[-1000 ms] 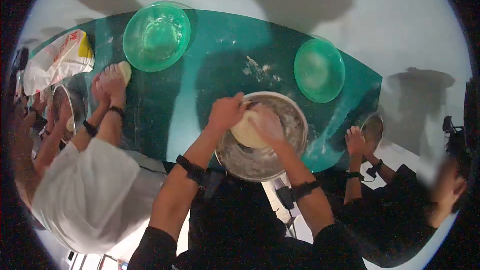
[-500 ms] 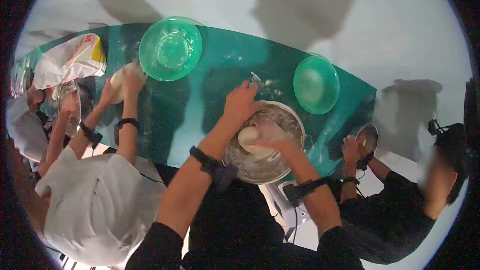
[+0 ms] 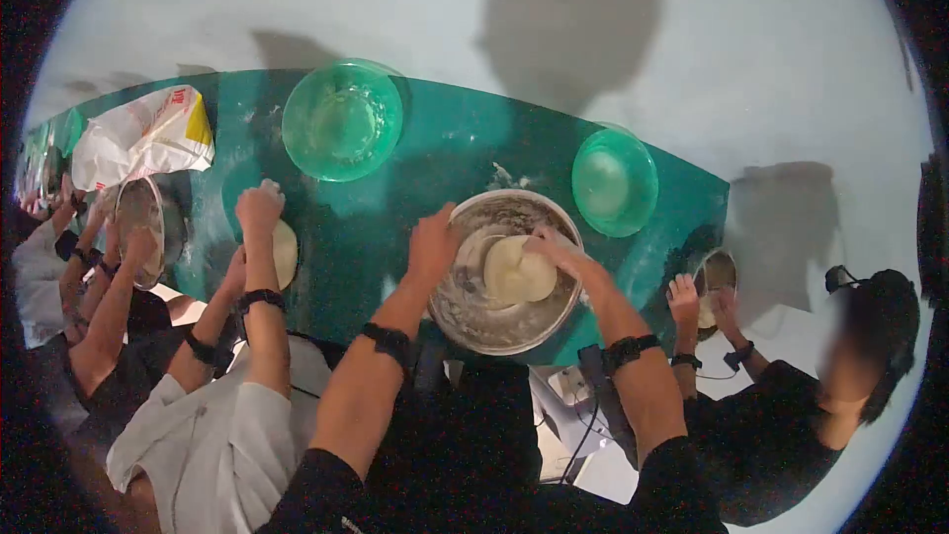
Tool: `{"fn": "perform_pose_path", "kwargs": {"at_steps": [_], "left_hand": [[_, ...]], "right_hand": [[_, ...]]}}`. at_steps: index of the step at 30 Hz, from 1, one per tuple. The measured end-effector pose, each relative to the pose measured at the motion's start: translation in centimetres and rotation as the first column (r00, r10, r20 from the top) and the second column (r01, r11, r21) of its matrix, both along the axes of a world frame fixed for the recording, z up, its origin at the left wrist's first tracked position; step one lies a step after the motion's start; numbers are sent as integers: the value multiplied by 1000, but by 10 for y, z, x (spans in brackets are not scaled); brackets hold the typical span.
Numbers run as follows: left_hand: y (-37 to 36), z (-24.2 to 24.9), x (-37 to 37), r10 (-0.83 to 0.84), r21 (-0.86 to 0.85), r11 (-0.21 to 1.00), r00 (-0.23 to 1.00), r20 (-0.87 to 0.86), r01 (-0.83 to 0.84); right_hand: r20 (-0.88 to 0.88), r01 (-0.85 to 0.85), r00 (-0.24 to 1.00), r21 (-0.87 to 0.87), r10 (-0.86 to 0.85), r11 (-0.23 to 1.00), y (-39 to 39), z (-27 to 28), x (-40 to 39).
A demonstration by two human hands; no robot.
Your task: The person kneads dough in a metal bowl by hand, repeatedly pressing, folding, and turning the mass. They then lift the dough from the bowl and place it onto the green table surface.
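The left hand gripped the left rim of the metal bowl, which stood at the near edge of the green tabletop. The right hand pressed, fingers partly curled, on the upper right side of the dough lying in the bowl's middle. The dough was a roundish lump, slightly longer from the near side to the far side.
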State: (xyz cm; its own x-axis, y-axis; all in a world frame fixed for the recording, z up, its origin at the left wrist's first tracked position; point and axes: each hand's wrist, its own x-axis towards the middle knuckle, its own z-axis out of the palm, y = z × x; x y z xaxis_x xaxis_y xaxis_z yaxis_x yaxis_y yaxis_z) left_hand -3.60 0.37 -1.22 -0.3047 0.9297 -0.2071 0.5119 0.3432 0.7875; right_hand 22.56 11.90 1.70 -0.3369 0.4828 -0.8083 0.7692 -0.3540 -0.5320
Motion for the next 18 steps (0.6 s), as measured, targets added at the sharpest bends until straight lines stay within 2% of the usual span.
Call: {"fn": "perform_pose_path", "kwargs": {"at_steps": [1, 2, 4, 5, 8, 11, 14, 16, 17, 18], "left_hand": [[6, -6, -4, -18, 24, 1000, 1000, -1, 18], [13, -5, -7, -28, -12, 1000, 1000, 4, 28], [26, 0, -7, -52, -80, 995, 999, 17, 53], [27, 0, -6, -48, -76, 996, 999, 8, 49], [33, 5, -9, -68, -131, 989, 998, 0, 68], [33, 11, -6, -75, -211, 974, 997, 34, 80], [37, 12, -9, -68, -233, 970, 997, 18, 71], [40, 25, -9, -74, -266, 961, 997, 19, 77], [37, 22, -6, -77, -196, 977, 997, 31, 82], [32, 17, -4, -76, -134, 988, 997, 32, 80]], "right_hand": [[-58, 190, 978, -163, -202, 968, 3, 22, -13], [-81, 358, 911, -327, -404, 874, 8, 33, -23], [100, 111, 990, -143, -97, 984, 20, -1, -26], [209, -35, 977, -74, 50, 997, 18, -18, -25], [348, -263, 920, 213, 178, 941, 0, 25, -53], [357, -511, 855, 465, 376, 723, -24, 23, -48], [384, -536, 815, 786, 434, 309, -61, 21, -36], [408, -548, 826, 741, 389, 387, -75, 33, -46], [413, -549, 830, 722, 374, 421, -79, 36, -55], [484, -586, 797, 764, 361, 269, -82, 30, -56]]}}
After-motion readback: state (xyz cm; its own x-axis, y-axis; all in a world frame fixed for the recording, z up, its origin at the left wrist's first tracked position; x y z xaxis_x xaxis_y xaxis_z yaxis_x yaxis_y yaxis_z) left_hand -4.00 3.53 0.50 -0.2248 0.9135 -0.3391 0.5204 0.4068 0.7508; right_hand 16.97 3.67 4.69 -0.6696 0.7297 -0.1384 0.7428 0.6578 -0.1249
